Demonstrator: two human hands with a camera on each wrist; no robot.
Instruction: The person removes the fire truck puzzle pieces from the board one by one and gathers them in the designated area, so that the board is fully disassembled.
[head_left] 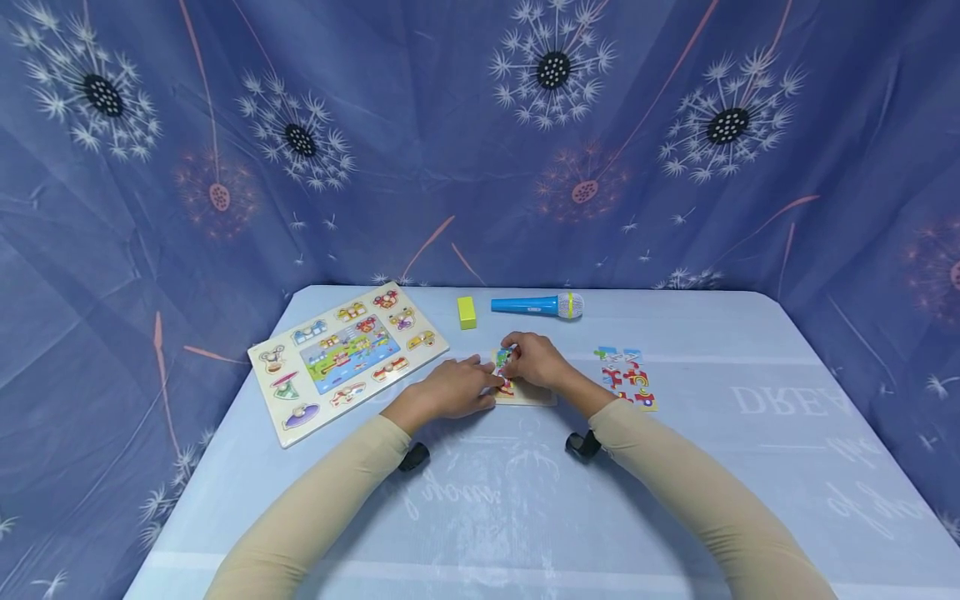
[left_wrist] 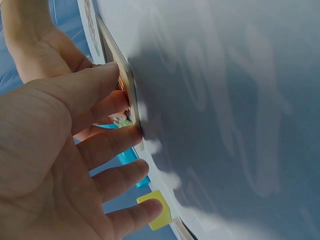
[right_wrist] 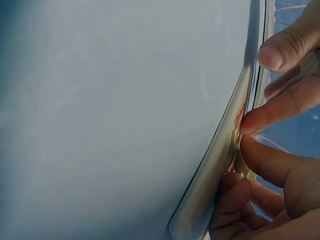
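Right fingers [right_wrist: 235, 192] pinching a puzzle piece [right_wrist: 241, 163]; left fingers [left_wrist: 112, 147] (loosely extended), touching the small board [head_left: 538, 397]

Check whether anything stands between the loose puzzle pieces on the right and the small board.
Only the person's right wrist, seen from the head: it sits between the loose pieces and the small board, with the right hand over the board. Nothing else visible lies between; the microphone and yellow block are farther back.
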